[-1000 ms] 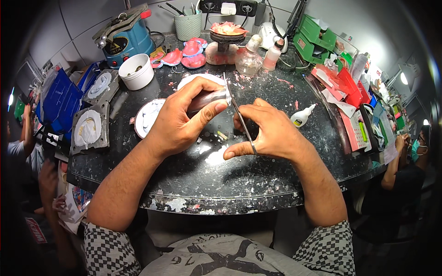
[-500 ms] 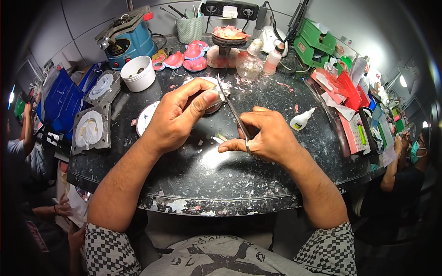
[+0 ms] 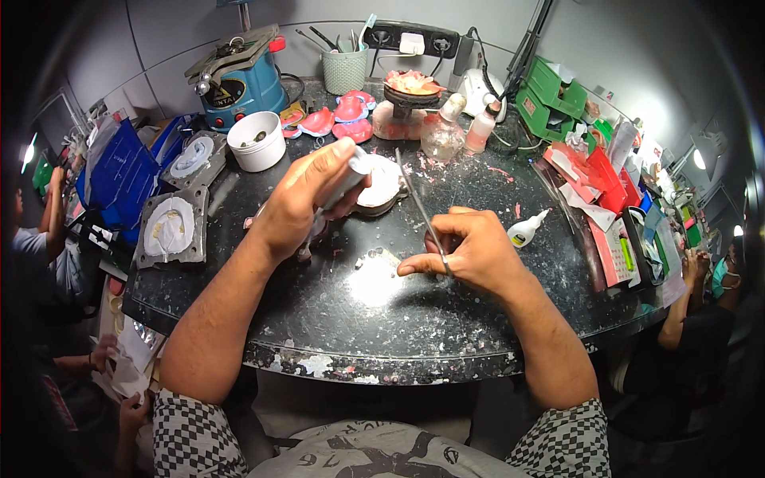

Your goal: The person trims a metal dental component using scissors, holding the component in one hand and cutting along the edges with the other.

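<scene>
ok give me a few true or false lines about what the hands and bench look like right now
1. The right hand pinches a thin metal rod-like tool. True.
2. The left hand lies flat and empty on the dark speckled bench. False: it is raised, its grip closed on a small grey object.
3. A round white bowl stands by the blue machine. True.
4. The small white squeeze bottle is in the right hand. False: it lies on the bench, apart from it.
</scene>
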Motion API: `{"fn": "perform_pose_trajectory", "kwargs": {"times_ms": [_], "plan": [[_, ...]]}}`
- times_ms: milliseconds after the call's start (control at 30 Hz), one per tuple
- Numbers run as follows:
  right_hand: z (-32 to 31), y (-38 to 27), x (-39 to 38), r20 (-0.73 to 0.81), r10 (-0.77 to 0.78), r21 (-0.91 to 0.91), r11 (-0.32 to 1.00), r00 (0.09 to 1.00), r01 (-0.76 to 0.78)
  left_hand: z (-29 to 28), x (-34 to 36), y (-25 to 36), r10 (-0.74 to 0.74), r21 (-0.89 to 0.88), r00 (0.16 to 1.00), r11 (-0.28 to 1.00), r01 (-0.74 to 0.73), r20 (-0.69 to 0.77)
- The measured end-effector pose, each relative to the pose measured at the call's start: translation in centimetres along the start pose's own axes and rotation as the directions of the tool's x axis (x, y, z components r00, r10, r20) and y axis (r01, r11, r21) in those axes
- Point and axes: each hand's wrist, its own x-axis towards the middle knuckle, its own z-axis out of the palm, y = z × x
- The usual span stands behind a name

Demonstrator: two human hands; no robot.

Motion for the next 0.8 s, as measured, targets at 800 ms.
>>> {"fn": "perform_pose_trajectory", "kwargs": {"times_ms": [800], "plan": [[0.5,0.4,0.0,-0.025,-0.074,0.014,0.997,0.997,0.074,0.7,-0.4,-0.7,0.197,0.337,0.978,0.918,-0.208,0.066]]}}
